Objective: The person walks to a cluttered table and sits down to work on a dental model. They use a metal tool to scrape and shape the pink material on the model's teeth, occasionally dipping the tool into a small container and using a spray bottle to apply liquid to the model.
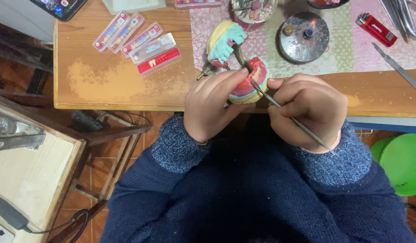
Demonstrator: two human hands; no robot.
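Observation:
My left hand (pixel 212 103) grips a dental model (pixel 255 81) with pink wax gums, pale teeth and a yellowish base, held at the near edge of the wooden table (pixel 127 85). A hinged metal frame joins it to a second cast (pixel 223 42), teal and yellow, which lies tipped back on the table. My right hand (pixel 309 110) holds a thin metal carving tool (pixel 280 108) like a pen. Its tip touches the pink wax on the model. Both of my sleeves are dark blue knit.
Several flat boxes of artificial teeth (pixel 138 42) lie at the left. A round metal burner (pixel 305 36) with a small flame stands on a patterned cloth, a red lighter (pixel 376 29) and metal instruments (pixel 399 69) to its right. A green stool (pixel 401 162) stands lower right.

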